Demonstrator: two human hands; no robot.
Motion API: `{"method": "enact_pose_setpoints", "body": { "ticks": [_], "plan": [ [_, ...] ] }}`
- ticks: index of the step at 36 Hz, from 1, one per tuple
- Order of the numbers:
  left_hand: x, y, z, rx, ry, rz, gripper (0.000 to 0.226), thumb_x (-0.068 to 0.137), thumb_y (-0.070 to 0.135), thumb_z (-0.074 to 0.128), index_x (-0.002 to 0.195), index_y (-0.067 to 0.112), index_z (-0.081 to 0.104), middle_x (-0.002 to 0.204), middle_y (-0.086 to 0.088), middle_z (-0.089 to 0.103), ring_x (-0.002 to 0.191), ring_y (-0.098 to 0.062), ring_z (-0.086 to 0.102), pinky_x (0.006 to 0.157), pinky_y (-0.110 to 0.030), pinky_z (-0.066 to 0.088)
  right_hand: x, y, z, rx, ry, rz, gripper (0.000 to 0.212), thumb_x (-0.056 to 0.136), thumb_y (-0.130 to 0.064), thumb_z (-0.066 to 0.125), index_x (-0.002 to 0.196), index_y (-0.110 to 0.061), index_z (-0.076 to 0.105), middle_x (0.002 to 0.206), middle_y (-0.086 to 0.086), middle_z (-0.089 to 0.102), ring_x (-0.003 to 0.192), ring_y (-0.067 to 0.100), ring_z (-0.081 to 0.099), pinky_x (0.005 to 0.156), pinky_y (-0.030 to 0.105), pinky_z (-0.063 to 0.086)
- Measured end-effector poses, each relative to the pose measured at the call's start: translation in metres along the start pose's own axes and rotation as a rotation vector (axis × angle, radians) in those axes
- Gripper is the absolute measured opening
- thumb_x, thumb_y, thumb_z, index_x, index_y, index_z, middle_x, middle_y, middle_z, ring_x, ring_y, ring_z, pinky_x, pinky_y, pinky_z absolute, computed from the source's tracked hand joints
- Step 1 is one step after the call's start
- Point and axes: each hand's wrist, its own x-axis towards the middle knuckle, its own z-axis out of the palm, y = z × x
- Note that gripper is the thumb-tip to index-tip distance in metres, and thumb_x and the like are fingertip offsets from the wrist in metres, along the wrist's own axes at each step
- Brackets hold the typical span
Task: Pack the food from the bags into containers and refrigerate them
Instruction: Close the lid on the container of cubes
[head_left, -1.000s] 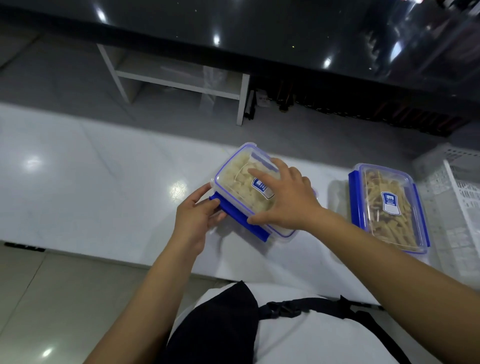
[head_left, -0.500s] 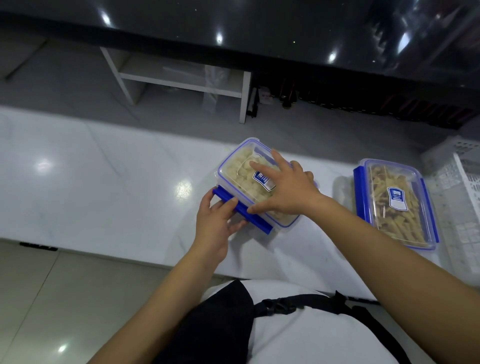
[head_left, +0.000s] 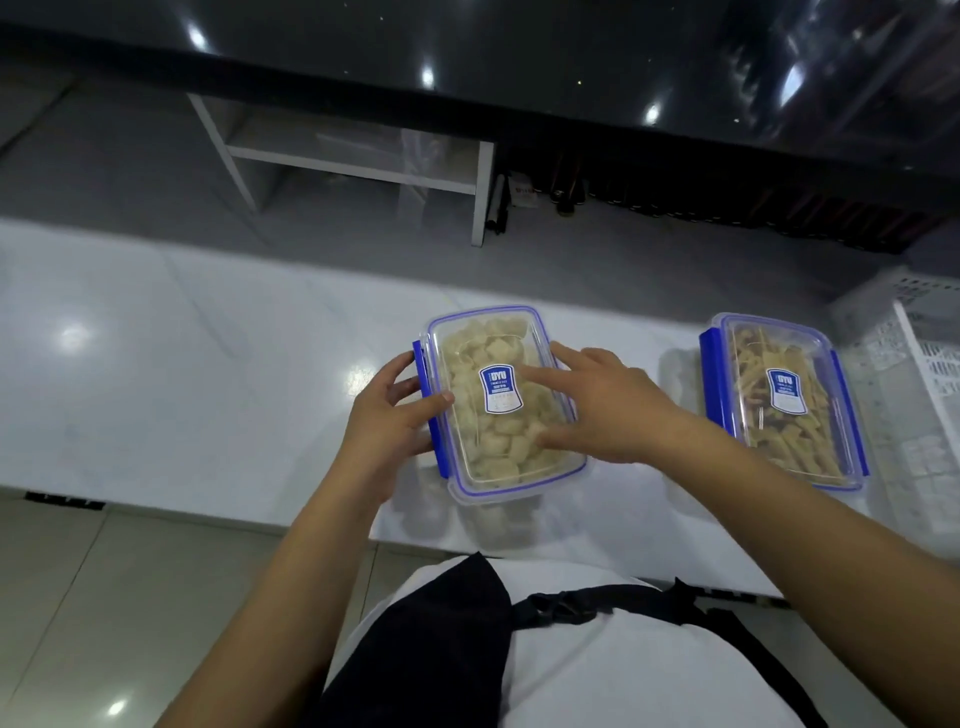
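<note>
Box (head_left: 498, 410) of pale food chunks now lies square to the counter (head_left: 208, 374) edge, long side running near to far, where half a second ago it sat skewed with its blue clip pointing toward the near left; the person has turned it round between both hands. The left hand (head_left: 387, 421) grips the left side, fingers curled round the blue clip (head_left: 427, 410) and thumb laid over the lid edge. The right hand (head_left: 602, 410) lies flat on the lid with fingers straight, pressing down, its fingertips near the blue label (head_left: 500, 388); it holds nothing. Whether the right-side clip is snapped down cannot be told, since that hand covers it. A second box (head_left: 784, 400), filled with darker strips and with both blue clips down, stands well apart to the right on the same counter, just beside a white basket (head_left: 914, 364) at the right edge. My reading: the turn was made to bring the clips under each hand, so the sealing of this box is in its last step, and with both boxes filled and lidded the packing looks nearly finished; carrying them to the fridge is not yet begun
</note>
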Motion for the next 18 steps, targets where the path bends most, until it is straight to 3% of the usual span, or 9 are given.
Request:
{"method": "enact_pose_setpoints", "body": {
  "ticks": [2, 7, 10, 12, 15, 18],
  "plan": [
    [-0.001, 0.000, 0.002, 0.018, 0.001, -0.001, 0.064, 0.086, 0.008, 0.078, 0.140, 0.030, 0.054, 0.128, -0.004, 0.067, 0.105, -0.024, 0.072, 0.069, -0.044, 0.064, 0.003, 0.008, -0.003, -0.016, -0.041, -0.022, 0.083, 0.084, -0.061, 0.066, 0.150, -0.060, 0.015, 0.168, -0.011, 0.005, 0.151, 0.023, 0.017, 0.112, 0.049, 0.032],
    [0.000, 0.001, 0.005, 0.033, 0.000, -0.011, 0.067, 0.084, 0.007, 0.080, 0.140, 0.034, 0.054, 0.127, -0.003, 0.065, 0.101, -0.020, 0.072, 0.060, -0.035, 0.061, 0.005, 0.035, 0.000, 0.076, -0.121, -0.067, 0.084, 0.085, -0.067, 0.060, 0.145, -0.067, 0.001, 0.165, -0.021, -0.009, 0.155, 0.018, 0.000, 0.120, 0.051, 0.020],
    [0.001, 0.000, 0.006, 0.048, 0.009, -0.003, 0.068, 0.085, 0.006, 0.080, 0.141, 0.034, 0.053, 0.125, -0.002, 0.066, 0.094, -0.017, 0.074, 0.060, -0.036, 0.061, 0.004, 0.039, 0.007, -0.041, -0.072, -0.105, 0.084, 0.085, -0.076, 0.047, 0.146, -0.064, -0.009, 0.161, -0.021, -0.023, 0.153, 0.018, -0.018, 0.122, 0.053, 0.002],
    [0.000, -0.001, 0.007, 0.071, 0.017, 0.019, 0.068, 0.086, 0.004, 0.078, 0.142, 0.033, 0.054, 0.123, -0.001, 0.066, 0.089, -0.014, 0.075, 0.060, -0.038, 0.062, 0.005, 0.038, 0.005, -0.185, -0.007, -0.152, 0.089, 0.083, -0.080, 0.044, 0.152, -0.055, -0.005, 0.156, -0.022, -0.029, 0.151, 0.017, -0.024, 0.122, 0.054, -0.004],
    [0.001, -0.001, 0.009, 0.115, 0.020, 0.038, 0.064, 0.088, 0.002, 0.075, 0.140, 0.034, 0.057, 0.117, 0.000, 0.068, 0.088, -0.015, 0.074, 0.060, -0.038, 0.062, 0.012, 0.033, -0.003, -0.295, -0.033, -0.220, 0.100, 0.080, -0.080, 0.051, 0.157, -0.042, 0.001, 0.164, -0.021, -0.015, 0.151, 0.014, -0.021, 0.119, 0.052, -0.010],
    [0.004, 0.002, 0.008, 0.175, 0.007, 0.052, 0.055, 0.088, 0.001, 0.073, 0.119, 0.045, 0.065, 0.109, 0.002, 0.069, 0.088, -0.016, 0.072, 0.056, -0.036, 0.061, 0.018, 0.033, -0.006, -0.270, -0.114, -0.225, 0.102, 0.081, -0.077, 0.054, 0.158, -0.040, -0.003, 0.164, -0.023, -0.012, 0.152, 0.011, -0.018, 0.119, 0.051, -0.012]
  ]
}}
